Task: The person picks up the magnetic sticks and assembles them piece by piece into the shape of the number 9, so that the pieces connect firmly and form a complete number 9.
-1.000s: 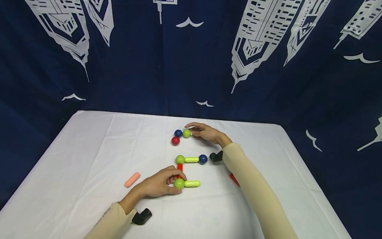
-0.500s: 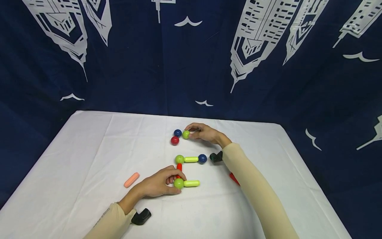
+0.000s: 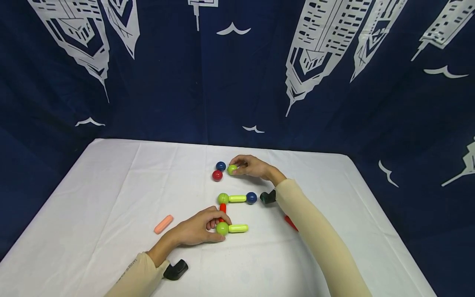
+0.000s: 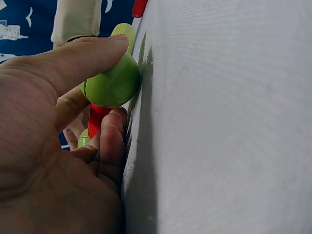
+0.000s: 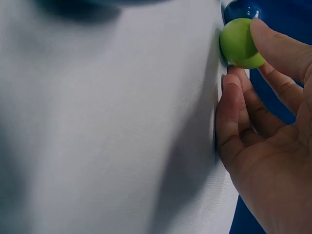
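Note:
My left hand [image 3: 198,227] pinches a green ball [image 4: 113,83] at the near corner of a joined ball-and-stick shape. A red stick [image 3: 222,208] runs from that corner to another green ball [image 3: 223,198]. From there a yellow-green stick [image 3: 237,199] leads right to a blue ball [image 3: 251,198]. A second yellow-green stick [image 3: 238,228] points right from the held corner, its far end bare. At the back of the table my right hand [image 3: 256,166] pinches a loose green ball [image 5: 240,44] between thumb and fingers, close to the cloth.
A loose blue ball [image 3: 220,166] and a red ball [image 3: 217,175] lie left of the right hand. An orange stick [image 3: 163,224] lies left of the left hand. Under the right forearm, a red stick [image 3: 291,223] shows partly. White cloth covers the table [image 3: 111,177].
The right hand has closed its fingers on the loose green ball and drawn it slightly toward the near side, away from the blue ball. The left hand keeps its place.

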The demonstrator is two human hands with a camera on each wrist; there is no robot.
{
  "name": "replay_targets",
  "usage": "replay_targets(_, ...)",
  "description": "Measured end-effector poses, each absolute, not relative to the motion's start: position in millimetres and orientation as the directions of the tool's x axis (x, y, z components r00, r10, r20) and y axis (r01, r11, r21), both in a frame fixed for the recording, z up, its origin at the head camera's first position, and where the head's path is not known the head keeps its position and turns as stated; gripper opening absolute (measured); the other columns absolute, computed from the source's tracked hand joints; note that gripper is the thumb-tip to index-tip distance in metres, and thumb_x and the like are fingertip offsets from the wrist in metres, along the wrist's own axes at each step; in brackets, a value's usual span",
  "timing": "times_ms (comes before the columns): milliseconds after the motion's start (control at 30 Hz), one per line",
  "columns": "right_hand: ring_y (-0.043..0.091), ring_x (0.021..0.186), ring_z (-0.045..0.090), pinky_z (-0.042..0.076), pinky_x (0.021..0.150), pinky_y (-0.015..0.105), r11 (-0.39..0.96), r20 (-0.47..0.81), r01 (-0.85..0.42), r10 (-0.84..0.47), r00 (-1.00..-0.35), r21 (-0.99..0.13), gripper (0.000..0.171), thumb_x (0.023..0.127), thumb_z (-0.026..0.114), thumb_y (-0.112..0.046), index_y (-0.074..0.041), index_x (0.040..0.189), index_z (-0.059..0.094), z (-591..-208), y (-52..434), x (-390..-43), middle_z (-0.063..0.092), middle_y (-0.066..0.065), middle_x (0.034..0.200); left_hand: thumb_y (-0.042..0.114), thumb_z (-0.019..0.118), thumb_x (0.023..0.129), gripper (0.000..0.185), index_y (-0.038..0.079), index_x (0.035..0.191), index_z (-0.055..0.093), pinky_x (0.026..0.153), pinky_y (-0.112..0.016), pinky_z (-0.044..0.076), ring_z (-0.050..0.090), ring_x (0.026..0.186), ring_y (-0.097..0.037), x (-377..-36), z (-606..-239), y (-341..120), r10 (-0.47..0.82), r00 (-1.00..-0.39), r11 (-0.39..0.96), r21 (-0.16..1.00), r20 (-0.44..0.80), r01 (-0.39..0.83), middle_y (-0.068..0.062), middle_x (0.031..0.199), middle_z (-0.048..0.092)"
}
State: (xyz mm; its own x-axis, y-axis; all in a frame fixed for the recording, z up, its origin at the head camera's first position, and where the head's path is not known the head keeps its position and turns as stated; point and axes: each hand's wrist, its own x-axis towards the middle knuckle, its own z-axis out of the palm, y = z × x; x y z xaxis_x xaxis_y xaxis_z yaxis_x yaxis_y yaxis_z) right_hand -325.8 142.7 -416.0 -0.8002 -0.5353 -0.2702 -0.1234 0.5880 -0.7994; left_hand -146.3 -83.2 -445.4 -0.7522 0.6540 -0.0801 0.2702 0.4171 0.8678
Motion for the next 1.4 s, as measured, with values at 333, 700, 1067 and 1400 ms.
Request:
replay_targets(333, 0.02, 0.104, 0.052, 0.049, 0.082, 0.023, 0.539, -0.23, -0.126, -0.545, -0.807, -0.833, 0.035, 0.091, 0.06, -0.011, -0.013, 0.125, 0.054, -414.8, 159.7, -318.9, 0.052, 0.007, 0.122, 0.026, 0.074, 0.08, 0.032, 0.029, 0.109, 0.061, 0.069, -0.019, 0.037, 0.045, 0.081, -0.014, -146.6, -446.3, -82.2, 0.657, -0.751, 0.417, 0.862, -0.067, 0.289, 0.002, 0.092, 0.046)
replay_targets(700, 0.023, 0.118, 0.045, 0.045, 0.095, 0.031, 0.495, -0.172, -0.155, -0.552, -0.816, -0.855, 0.039, 0.088, 0.065, -0.018, -0.012, 0.125, 0.057, -408.8, 186.5, -305.0, 0.052, 0.005, 0.128, 0.027, 0.073, 0.081, 0.03, 0.03, 0.109, 0.061, 0.069, -0.019, 0.037, 0.045, 0.081, -0.014, -144.9, -446.9, -82.4, 0.654, -0.753, 0.413, 0.868, -0.072, 0.277, 0.001, 0.093, 0.046)
replay_targets(1067, 0.027, 0.099, 0.063, 0.051, 0.089, 0.03, 0.437, -0.141, -0.174, -0.599, -0.788, -0.882, 0.033, 0.089, 0.064, -0.019, -0.004, 0.117, 0.057, -398.4, 202.6, -273.3, 0.053, 0.009, 0.122, 0.027, 0.073, 0.081, 0.03, 0.03, 0.108, 0.061, 0.07, -0.019, 0.037, 0.044, 0.082, -0.015, -144.6, -446.8, -82.5, 0.653, -0.755, 0.411, 0.869, -0.07, 0.275, 0.0, 0.093, 0.046)
replay_targets(1400, 0.031, 0.097, 0.063, 0.049, 0.082, 0.025, 0.451, -0.11, -0.264, -0.649, -0.752, -0.853, 0.039, 0.087, 0.067, -0.013, -0.005, 0.123, 0.054, -391.2, 210.8, -241.7, 0.052, 0.018, 0.127, 0.027, 0.073, 0.081, 0.032, 0.03, 0.11, 0.06, 0.07, -0.019, 0.038, 0.046, 0.082, -0.014, -146.1, -448.2, -81.9, 0.656, -0.752, 0.405, 0.869, -0.061, 0.283, 0.001, 0.094, 0.046)
